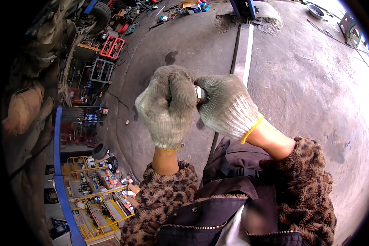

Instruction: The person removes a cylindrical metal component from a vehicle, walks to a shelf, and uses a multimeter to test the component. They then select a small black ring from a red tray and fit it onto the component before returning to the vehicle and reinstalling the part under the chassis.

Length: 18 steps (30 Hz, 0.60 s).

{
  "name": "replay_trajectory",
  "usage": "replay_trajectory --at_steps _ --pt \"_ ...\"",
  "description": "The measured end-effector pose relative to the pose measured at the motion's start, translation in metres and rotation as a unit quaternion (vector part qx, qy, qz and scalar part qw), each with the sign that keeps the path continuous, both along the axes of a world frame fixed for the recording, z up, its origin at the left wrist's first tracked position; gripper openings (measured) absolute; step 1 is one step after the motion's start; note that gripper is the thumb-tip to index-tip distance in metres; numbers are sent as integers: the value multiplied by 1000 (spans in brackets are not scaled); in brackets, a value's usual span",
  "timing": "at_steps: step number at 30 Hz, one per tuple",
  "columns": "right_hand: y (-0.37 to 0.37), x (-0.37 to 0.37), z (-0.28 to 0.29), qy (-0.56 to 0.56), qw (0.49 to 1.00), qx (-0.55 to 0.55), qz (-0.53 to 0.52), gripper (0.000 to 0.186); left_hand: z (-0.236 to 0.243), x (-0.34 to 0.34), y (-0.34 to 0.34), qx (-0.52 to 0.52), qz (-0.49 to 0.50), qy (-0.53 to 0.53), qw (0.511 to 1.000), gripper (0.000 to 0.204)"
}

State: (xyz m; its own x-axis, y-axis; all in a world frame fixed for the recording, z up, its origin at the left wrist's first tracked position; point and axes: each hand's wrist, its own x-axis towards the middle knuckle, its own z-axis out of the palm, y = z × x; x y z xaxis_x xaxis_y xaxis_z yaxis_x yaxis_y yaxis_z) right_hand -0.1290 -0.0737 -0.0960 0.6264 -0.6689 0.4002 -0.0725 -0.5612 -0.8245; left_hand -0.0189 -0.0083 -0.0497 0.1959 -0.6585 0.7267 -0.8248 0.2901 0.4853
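Observation:
Both my hands wear grey-white knitted work gloves with yellow-edged cuffs and are raised close together in front of me. Between them is a small cylindrical metal part [199,94], silvery with a dark collar. My left hand [167,107] is closed in a fist around its left end. From the other side, my right hand [226,104] closes on the right end, with the fingertips turned away from view. Most of the part is hidden inside the gloves, so its exact kind cannot be made out.
On the left are a vehicle's underside [22,108] and a blue post [60,164]. Yellow-framed racks [104,192] hold bottles and small goods below. Red frames [112,47] and tyres stand farther up. Ahead, a floor strip [244,53] leads to another blue post [244,10]; a basin [315,11] lies far right.

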Motion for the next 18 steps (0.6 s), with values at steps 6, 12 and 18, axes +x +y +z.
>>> replay_trajectory --at_steps 6,12,18 --pt "2 1 -6 1 1000 -16 -25 15 -4 -7 5 44 31 4 999 28" --pt "2 5 -15 -27 998 -26 -51 9 -16 -2 2 50 15 78 996 29" --pt "-10 11 -12 165 986 1 -6 15 -31 21 7 203 -43 186 960 41"
